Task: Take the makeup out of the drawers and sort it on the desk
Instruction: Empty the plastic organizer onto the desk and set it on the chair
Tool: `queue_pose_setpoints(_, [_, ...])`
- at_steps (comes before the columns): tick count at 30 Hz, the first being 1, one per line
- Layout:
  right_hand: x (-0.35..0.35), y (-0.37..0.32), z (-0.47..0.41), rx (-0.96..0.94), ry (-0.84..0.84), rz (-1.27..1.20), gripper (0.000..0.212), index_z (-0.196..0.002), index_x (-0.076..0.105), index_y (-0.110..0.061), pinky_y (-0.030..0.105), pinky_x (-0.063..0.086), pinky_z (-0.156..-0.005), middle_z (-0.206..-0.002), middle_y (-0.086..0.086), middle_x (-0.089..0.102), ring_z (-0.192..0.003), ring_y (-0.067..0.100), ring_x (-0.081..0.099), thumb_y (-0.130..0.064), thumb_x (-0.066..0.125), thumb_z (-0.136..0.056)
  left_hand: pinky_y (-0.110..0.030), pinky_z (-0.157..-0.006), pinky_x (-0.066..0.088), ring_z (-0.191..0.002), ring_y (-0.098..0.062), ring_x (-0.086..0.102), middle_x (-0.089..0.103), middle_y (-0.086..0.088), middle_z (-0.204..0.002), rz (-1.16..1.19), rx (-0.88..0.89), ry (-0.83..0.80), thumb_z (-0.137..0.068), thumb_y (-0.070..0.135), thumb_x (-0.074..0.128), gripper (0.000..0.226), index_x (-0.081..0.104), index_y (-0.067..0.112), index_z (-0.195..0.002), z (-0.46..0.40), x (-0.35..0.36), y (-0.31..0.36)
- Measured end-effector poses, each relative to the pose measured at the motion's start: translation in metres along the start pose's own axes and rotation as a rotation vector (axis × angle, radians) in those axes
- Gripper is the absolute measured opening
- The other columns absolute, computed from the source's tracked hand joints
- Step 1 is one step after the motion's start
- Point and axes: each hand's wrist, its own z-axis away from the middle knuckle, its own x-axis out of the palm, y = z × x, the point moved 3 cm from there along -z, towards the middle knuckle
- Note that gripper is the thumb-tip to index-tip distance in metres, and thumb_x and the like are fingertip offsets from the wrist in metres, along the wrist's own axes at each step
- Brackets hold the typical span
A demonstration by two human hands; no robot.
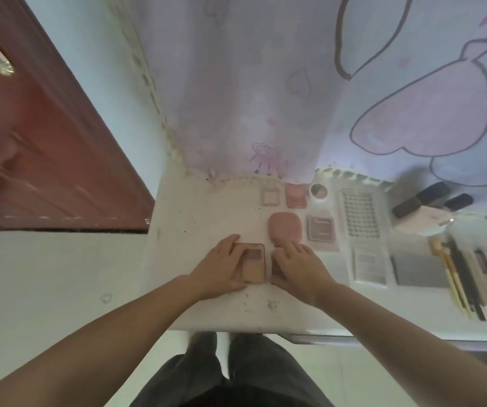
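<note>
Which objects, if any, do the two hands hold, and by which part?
The left hand grips a flat pink rectangular palette by its left edge. The right hand covers a darker small case; its grip cannot be told.

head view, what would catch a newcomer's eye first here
First the two hands at the desk's near middle: the left hand grips a peach rectangular palette, and the right hand covers a second, darker case beside it. Just behind them lies a rounded pink compact, with more makeup laid in rows to the right, ending in a line of brushes and pencils. Above it all hangs a pale curtain with big cartoon outlines.
</note>
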Motion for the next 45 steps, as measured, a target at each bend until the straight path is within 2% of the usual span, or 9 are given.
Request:
queue_pose_setpoints(2, [-0.005, -0.018, -0.013, -0.076, 0.067, 0.004, 0.047, -0.113, 0.057, -0.008, 0.04, 0.045, -0.089, -0.122, 0.014, 0.056, -0.108, 0.034, 0.056, -0.041, 0.057, -0.081, -0.026, -0.109, 0.021, -0.136, -0.024, 0.025, 0.022, -0.009, -0.148, 0.202, -0.102, 0.117, -0.085, 0.038, 0.063, 0.069, 0.03, 0.011, -0.139, 0.008, -0.002, -0.002])
queue_pose_setpoints(5, [0.007, -0.04, -0.033, -0.117, -0.078, 0.04, 0.062, -0.13, 0.044, -0.008, 0.043, 0.028, -0.109, -0.146, 0.02, 0.033, -0.134, 0.033, 0.034, -0.044, 0.06, -0.083, -0.023, -0.099, 0.034, -0.12, -0.019, 0.046, 0.045, -0.007, -0.134, 0.456, -0.298, 0.264, -0.094, 0.027, 0.052, 0.048, 0.038, 0.009, -0.136, 0.019, -0.006, -0.008])
queue_pose_setpoints(11, [0.01, -0.049, -0.042, -0.079, -0.174, -0.041, 0.073, -0.136, 0.032, -0.016, 0.039, 0.032, -0.107, -0.14, 0.012, 0.033, -0.128, 0.03, 0.032, -0.043, 0.064, -0.076, -0.032, -0.095, 0.048, -0.107, -0.021, 0.059, 0.06, -0.012, -0.125, 1.016, -0.483, 0.115, -0.098, 0.016, 0.04, 0.033, 0.054, 0.008, -0.127, 0.031, -0.013, -0.013])
queue_pose_setpoints(15, [-0.028, -0.058, -0.046, -0.022, 0.015, -0.359, 0.078, -0.138, 0.029, -0.024, 0.031, 0.035, -0.098, -0.137, 0.004, 0.035, -0.123, 0.024, 0.035, -0.051, 0.064, -0.073, -0.043, -0.095, 0.049, -0.105, -0.029, 0.059, 0.06, -0.018, -0.125, 1.649, -0.408, -0.002, -0.099, 0.041, 0.037, 0.046, 0.061, 0.01, -0.123, 0.042, -0.028, -0.012])
queue_pose_setpoints(19, [-0.067, -0.065, -0.053, -0.029, 0.153, -0.49, 0.068, -0.128, 0.038, -0.025, 0.023, 0.033, -0.092, -0.131, -0.003, 0.038, -0.117, 0.015, 0.037, -0.052, 0.066, -0.072, -0.042, -0.088, 0.051, -0.113, -0.026, 0.059, 0.057, -0.012, -0.131, 1.957, -0.236, -0.076, -0.091, 0.057, 0.041, 0.056, 0.059, 0.018, -0.127, 0.04, -0.049, 0.0])
queue_pose_setpoints(27, [-0.112, -0.05, -0.074, -0.027, -0.132, -0.871, 0.04, -0.116, 0.053, -0.031, 0.03, 0.046, -0.097, -0.116, -0.013, 0.06, -0.108, 0.006, 0.057, -0.043, 0.067, -0.08, -0.049, -0.1, 0.042, -0.111, -0.035, 0.055, 0.054, -0.021, -0.127, 2.078, -0.134, -0.07, -0.092, 0.054, 0.046, 0.061, 0.052, 0.008, -0.132, 0.044, -0.063, -0.01])
queue_pose_setpoints(32, [-0.117, -0.038, -0.111, 0.224, -0.159, -1.448, 0.021, -0.11, 0.06, -0.008, 0.033, 0.054, -0.088, -0.111, 0.012, 0.068, -0.098, 0.025, 0.067, -0.021, 0.05, -0.096, -0.052, -0.103, 0.039, -0.118, -0.041, 0.051, 0.05, -0.025, -0.132, 2.197, -0.17, -0.084, -0.091, 0.051, 0.047, 0.064, 0.049, 0.003, -0.134, 0.044, -0.062, -0.031])
queue_pose_setpoints(38, [-0.077, -0.046, -0.162, 0.421, -0.013, -1.439, 0.017, -0.094, 0.061, -0.008, 0.025, 0.057, -0.07, -0.092, 0.013, 0.068, -0.08, 0.016, 0.067, 0.001, 0.048, -0.095, -0.049, -0.093, 0.05, -0.106, -0.033, 0.061, 0.059, -0.021, -0.125, 2.141, -0.353, 0.131, -0.091, 0.025, 0.05, 0.039, 0.06, 0.002, -0.121, 0.024, -0.08, -0.081])
queue_pose_setpoints(45, [-0.055, -0.047, -0.242, 0.546, 0.089, -1.295, 0.015, -0.097, 0.062, -0.001, 0.019, 0.048, -0.073, -0.091, 0.01, 0.065, -0.084, 0.019, 0.064, 0.005, 0.048, -0.092, -0.027, -0.087, 0.048, -0.096, -0.02, 0.063, 0.07, -0.008, -0.101, 1.574, -0.551, 0.238, -0.096, 0.018, 0.043, 0.027, 0.068, 0.01, -0.1, -0.012, -0.11, -0.149])
